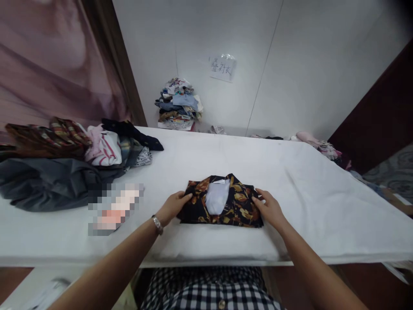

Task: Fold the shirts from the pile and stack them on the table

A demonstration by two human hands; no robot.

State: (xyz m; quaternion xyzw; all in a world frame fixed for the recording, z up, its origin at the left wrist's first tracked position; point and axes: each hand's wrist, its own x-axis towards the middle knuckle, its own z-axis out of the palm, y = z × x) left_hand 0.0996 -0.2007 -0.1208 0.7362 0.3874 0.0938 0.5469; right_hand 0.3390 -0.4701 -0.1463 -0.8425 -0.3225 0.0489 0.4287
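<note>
A folded black shirt [238, 202] with an orange and yellow leaf print lies on the white-covered table [219, 245] in front of me. Its open collar faces away from me and shows a pale lining with a small label. At its left edge, my left hand [177, 204] grips the cloth, thumb on top and the other fingers underneath or hidden. My right hand [269, 208] pinches the right edge in much the same way. A metal bracelet [158, 224] circles my left wrist.
Unfolded clothes, among them a dark grey garment [48, 183], are heaped on the table's left side. A blurred-out patch [116, 211] lies nearer me. Behind the table rises a tall clothes stack [180, 103]; more clothes [319, 144] lie at the far right edge.
</note>
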